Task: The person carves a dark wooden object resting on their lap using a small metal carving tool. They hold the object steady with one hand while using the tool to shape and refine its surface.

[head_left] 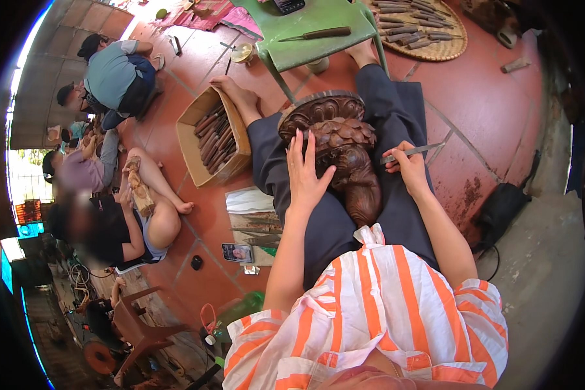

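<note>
A dark brown wood carving (354,172) lies between my legs, its rounded, scalloped base (318,107) toward the green stool and its narrow end toward my shirt. Layered petal-like shapes cover its middle. My left hand (307,172) rests against the carving's left side, fingers extended and thumb apart, gripping nothing. Over my right thigh, to the right of the carving, my right hand (406,166) pinches a thin, flat grey metal tool (426,148). One end of the tool sticks out to the right, and the other shows just left of the fingers.
A green stool (315,39) ahead bears a wooden-handled knife (315,34). A cardboard box (240,159) of wooden-handled tools stands left, near a phone (238,253). A woven tray (458,49) holds more tools. People sit at left, one holding a pale carving (141,195).
</note>
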{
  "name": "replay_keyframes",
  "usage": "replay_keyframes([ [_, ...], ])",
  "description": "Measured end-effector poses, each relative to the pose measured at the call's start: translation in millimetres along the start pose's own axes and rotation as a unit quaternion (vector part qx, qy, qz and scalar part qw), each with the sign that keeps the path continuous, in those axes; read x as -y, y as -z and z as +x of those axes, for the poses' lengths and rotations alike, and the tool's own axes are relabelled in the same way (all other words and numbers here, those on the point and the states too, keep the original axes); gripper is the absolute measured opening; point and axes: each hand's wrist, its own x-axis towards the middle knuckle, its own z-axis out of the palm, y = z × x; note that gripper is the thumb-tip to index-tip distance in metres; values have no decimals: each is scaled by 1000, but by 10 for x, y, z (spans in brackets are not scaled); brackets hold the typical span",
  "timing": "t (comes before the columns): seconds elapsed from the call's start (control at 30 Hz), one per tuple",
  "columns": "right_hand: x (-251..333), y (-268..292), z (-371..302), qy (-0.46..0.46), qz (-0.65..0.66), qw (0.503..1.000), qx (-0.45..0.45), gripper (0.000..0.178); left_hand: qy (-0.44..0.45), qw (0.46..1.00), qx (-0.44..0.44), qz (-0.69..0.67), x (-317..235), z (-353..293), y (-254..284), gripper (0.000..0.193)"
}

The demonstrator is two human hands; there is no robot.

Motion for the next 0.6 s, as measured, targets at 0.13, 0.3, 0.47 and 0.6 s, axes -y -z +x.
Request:
replay_keyframes([
  [0.13,24,-5,-53,15,-37,999,28,20,21,998,0,-65,-130,-446,76,72],
  [0.3,49,-207,-368,146,-167,966,132,24,115,951,59,-280,-229,-950,80,40],
  [0.47,181,-509,-801,205,-248,855,407,27,167,859,83,-477,-472,-1029,127,34],
  [0.6,94,-512,-807,195,-296,822,446,25,176,855,60,-484,-475,-1054,86,33],
])
